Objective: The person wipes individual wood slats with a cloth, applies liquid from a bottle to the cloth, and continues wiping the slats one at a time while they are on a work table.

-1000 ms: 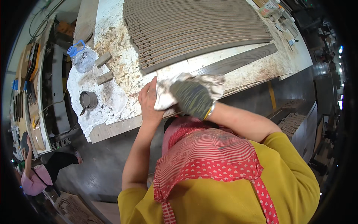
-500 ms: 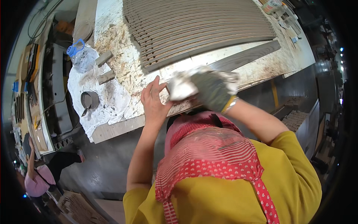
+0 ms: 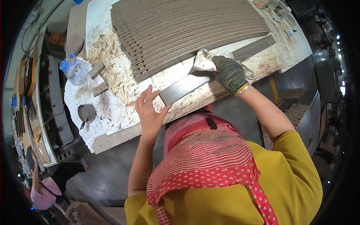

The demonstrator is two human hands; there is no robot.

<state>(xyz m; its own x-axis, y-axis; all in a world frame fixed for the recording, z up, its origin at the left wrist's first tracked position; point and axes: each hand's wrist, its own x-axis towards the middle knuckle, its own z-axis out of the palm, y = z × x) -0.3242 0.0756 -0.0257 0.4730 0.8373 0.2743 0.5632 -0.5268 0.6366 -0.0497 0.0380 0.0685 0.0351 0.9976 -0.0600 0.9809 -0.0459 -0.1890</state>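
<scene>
A long, narrow dark grey wooden board lies slantwise along the table's near edge, its left part glossy. My bare left hand is at its left end, thumb by the lower corner and a fingertip by the upper corner, the other fingers spread. My right hand, in a dark knitted glove, is closed on a crumpled white cloth. The cloth is pressed against the board's top face around its middle, hiding that stretch. Beyond the cloth the board's right part shows a duller grain.
Behind the board lies a wide row of similar grey strips. At left, a dark round can, two small blocks and a clear jug with a blue handle stand on stained white sheeting. Another person is at lower left.
My right hand has moved the cloth rightward along the board, away from my left hand, uncovering a shiny left stretch. My left hand stays at the board's end. The view has shifted slightly.
</scene>
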